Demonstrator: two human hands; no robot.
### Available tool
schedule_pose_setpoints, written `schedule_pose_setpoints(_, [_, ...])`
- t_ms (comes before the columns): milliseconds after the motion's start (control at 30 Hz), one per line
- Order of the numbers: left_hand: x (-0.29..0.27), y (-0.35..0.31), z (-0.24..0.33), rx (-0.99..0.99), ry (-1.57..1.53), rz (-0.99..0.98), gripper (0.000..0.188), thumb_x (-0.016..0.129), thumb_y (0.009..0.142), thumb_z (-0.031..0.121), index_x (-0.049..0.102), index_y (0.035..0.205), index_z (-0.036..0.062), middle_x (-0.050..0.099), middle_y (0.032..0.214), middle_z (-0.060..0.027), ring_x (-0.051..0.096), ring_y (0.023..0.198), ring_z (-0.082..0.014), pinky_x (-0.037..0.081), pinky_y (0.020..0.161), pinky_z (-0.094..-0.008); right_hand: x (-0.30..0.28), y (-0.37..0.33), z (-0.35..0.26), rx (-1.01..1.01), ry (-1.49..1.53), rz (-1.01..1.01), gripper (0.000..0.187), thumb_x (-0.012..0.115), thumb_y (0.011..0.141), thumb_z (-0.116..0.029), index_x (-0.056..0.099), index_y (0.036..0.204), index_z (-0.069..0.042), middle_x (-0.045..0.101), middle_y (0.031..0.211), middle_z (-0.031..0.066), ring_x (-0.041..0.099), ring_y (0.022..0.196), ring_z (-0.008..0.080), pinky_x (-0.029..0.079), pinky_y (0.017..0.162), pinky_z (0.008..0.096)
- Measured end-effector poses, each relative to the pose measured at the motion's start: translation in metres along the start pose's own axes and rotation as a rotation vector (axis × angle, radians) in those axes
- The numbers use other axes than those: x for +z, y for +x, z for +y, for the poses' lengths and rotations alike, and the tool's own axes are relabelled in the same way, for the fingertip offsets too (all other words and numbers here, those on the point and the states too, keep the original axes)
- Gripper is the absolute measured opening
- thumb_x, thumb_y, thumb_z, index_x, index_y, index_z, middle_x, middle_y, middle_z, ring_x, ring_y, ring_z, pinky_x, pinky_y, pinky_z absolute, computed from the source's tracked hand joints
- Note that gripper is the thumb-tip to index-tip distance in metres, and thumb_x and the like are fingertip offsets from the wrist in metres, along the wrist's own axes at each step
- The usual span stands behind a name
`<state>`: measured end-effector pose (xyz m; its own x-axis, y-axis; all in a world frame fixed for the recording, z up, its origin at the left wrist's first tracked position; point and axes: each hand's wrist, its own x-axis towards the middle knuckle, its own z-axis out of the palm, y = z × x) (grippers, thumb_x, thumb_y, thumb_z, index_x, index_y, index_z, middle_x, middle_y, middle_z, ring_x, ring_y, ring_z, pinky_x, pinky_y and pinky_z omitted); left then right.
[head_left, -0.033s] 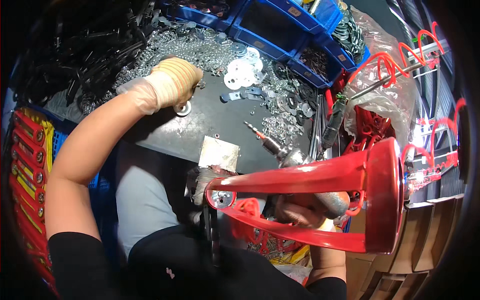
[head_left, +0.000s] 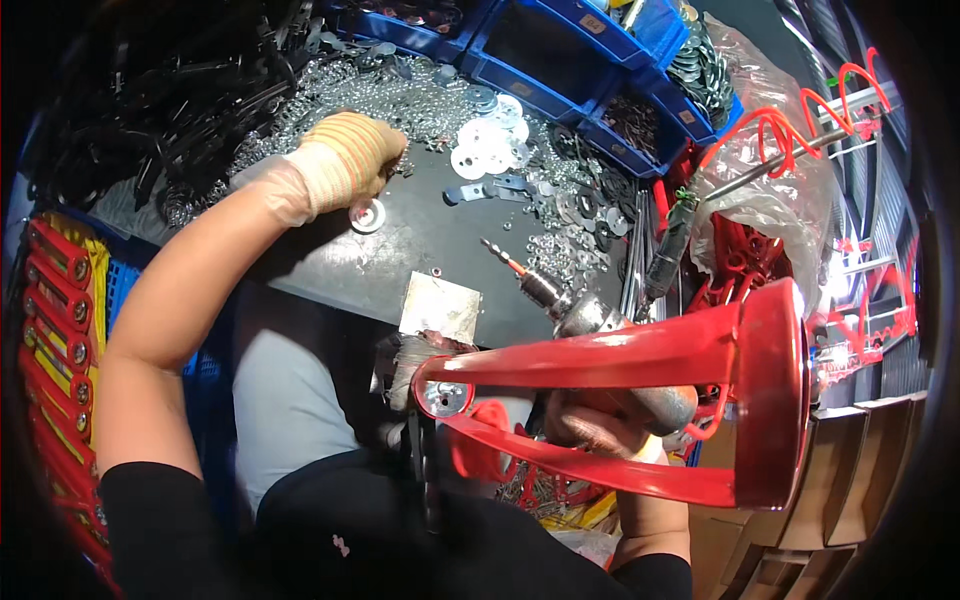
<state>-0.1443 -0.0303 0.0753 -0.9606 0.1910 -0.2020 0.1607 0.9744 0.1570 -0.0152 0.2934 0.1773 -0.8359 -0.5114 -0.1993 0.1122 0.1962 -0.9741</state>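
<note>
My left hand (head_left: 350, 160), in a striped knit glove with clear plastic at the wrist, is over the near edge of a pile of small metal parts (head_left: 330, 85). Its fingers curl inward, and what they hold is hidden. Close below them lies a pale round washer (head_left: 367, 216). My right hand (head_left: 600, 425), partly behind a long red metal frame (head_left: 600, 362), wraps around a power screwdriver (head_left: 588, 315). The driver's bit points up and left over the table. The frame's round end (head_left: 442, 398) rests at a fixture by the table's front edge.
Blue bins (head_left: 530, 60) line the back. Large washers (head_left: 490, 140), flat links (head_left: 488, 190) and several nuts (head_left: 565, 255) lie on the dark table. Black parts (head_left: 150, 110) heap at the left, red parts (head_left: 60, 330) below. An orange coiled hose (head_left: 775, 125) hangs at the right.
The power screwdriver's tip has shifted slightly left. More of the washer shows beside my left hand. A red part under the frame looks different in shape and place.
</note>
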Motion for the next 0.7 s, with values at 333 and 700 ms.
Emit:
schedule_pose_setpoints(333, [0.02, -0.014, -0.029, 0.078, -0.036, 0.209, 0.01, 0.061, 0.075, 0.009, 0.068, 0.082, 0.0101, 0.065, 0.08, -0.0142, 0.063, 0.079, -0.0365, 0.05, 0.071, -0.0439, 0.006, 0.006, 0.027, -0.084, 0.039, 0.01, 0.05, 0.068, 0.078, -0.018, 0.051, 0.122, -0.001, 0.06, 0.107, 0.0137, 0.057, 0.086, 0.0178, 0.044, 0.075, 0.0325])
schedule_pose_setpoints(700, [0.012, -0.013, -0.029, 0.271, 0.02, 0.075, 0.024, 0.063, 0.069, -0.001, 0.065, 0.092, 0.0077, 0.063, 0.091, -0.0161, 0.06, 0.089, -0.035, 0.049, 0.079, -0.0392, 0.009, 0.014, 0.045, -0.21, 0.076, 0.062, 0.045, 0.063, 0.084, -0.02, 0.05, 0.122, -0.001, 0.058, 0.113, 0.0139, 0.057, 0.097, 0.0207, 0.045, 0.086, 0.0354])
